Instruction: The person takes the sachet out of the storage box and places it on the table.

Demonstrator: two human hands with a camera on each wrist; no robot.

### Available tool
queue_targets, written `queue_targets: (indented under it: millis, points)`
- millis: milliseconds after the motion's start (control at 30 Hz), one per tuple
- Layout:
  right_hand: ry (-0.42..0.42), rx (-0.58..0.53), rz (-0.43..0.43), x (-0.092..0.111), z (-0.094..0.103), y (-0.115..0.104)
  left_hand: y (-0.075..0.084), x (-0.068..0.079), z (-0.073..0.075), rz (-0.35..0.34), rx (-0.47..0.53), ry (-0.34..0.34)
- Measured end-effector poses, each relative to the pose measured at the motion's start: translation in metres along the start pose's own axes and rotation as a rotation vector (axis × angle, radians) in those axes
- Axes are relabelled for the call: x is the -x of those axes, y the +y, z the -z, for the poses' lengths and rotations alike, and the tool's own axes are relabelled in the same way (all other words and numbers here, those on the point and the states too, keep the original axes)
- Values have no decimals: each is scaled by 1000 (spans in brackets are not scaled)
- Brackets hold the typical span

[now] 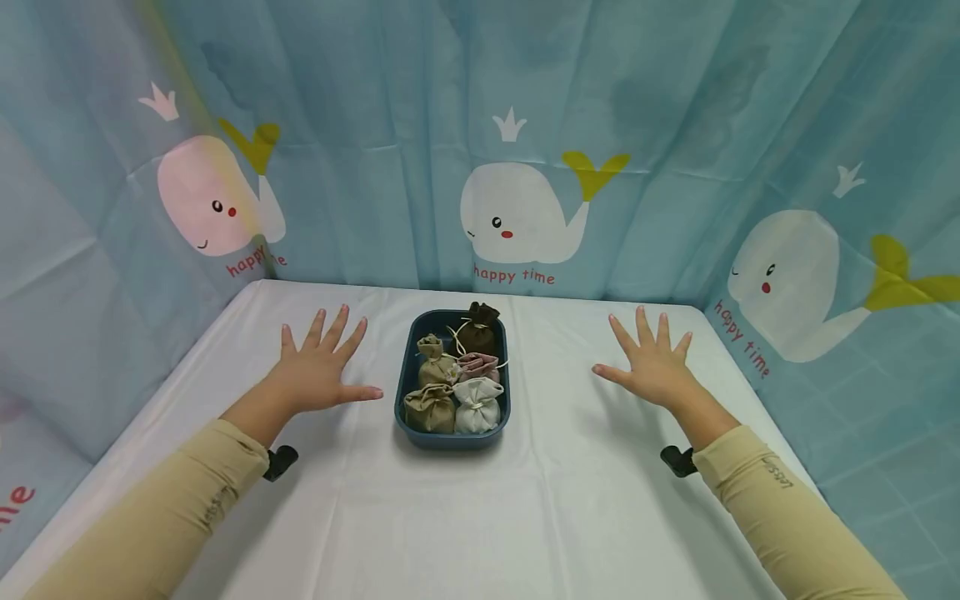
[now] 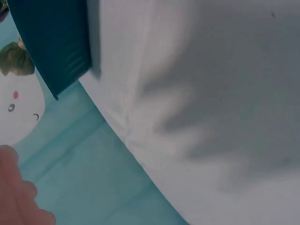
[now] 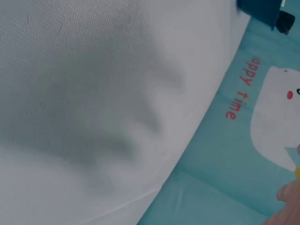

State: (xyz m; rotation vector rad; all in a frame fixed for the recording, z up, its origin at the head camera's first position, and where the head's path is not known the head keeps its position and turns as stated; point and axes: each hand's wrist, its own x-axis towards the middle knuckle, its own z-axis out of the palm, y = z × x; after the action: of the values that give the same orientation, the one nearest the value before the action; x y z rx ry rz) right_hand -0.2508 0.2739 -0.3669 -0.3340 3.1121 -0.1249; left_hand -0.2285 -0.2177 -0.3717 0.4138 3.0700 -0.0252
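Observation:
My left hand (image 1: 311,375) hovers over the table left of a dark blue tub, its fingers spread straight and holding nothing. On the other side, farther from the tub, my right hand (image 1: 656,367) is held the same way, fingers fanned out. The blue tub (image 1: 453,442) carries several small drawstring pouches: a dark brown pouch (image 1: 477,332) at the back right, a tan pouch (image 1: 435,365) at the left, a pink pouch (image 1: 478,365), a khaki pouch (image 1: 430,410) at the front left and a white pouch (image 1: 477,407) at the front right. Both wrist views show fingertips only at the edge.
A white cloth (image 1: 450,525) covers the table. Behind and at both sides hangs a light blue curtain (image 1: 360,217) printed with whales. A small black device (image 1: 281,462) sits under the left wrist, another black device (image 1: 678,461) under the right.

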Motion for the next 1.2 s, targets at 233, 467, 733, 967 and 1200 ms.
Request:
queue_targets:
  millis: [233,467,733,967,1200]
  points:
    - [6,10,6,0,-1,-1,18,1,1,-61,38,-10]
    - [13,9,16,-1,-3,0,31,-1,-6,-107,34,-14]
    - [4,-7,18,0,-4,-3,42,-3,-12,-129,57,-18]
    - [4,-10,18,0,-5,-3,50,-4,-18,-140,60,-21]
    - [3,-12,18,-1,-7,-2,55,-6,-29,-141,60,-28]
